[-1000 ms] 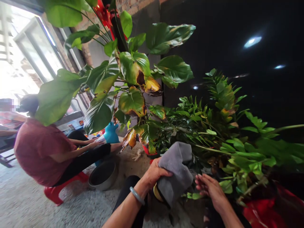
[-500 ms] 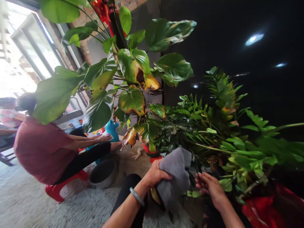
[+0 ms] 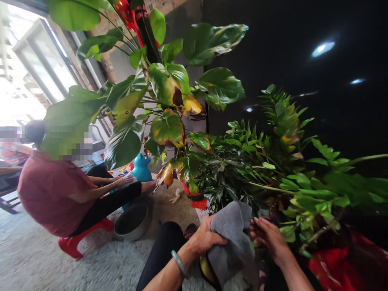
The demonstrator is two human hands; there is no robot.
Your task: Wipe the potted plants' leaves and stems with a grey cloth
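A soft grey cloth hangs from my left hand, thumb laid over its near side and a pale bangle on the wrist. Below that hand, a yellow-green piece with a dark edge shows partly behind the cloth; its kind is unclear. My right hand is just right of the cloth, fingers bent and close together; whatever they may hold is too small or hidden to make out. Dense green foliage rises right behind both hands.
A tall plant with big, partly browned leaves stands ahead. To the left, a person in a red shirt sits on a red stool beside a grey basin. Red material lies at lower right.
My left hand and the grey cloth have moved down and slightly right, away from the leaves. My right hand has hardly moved. The seated person's hands have shifted slightly left.
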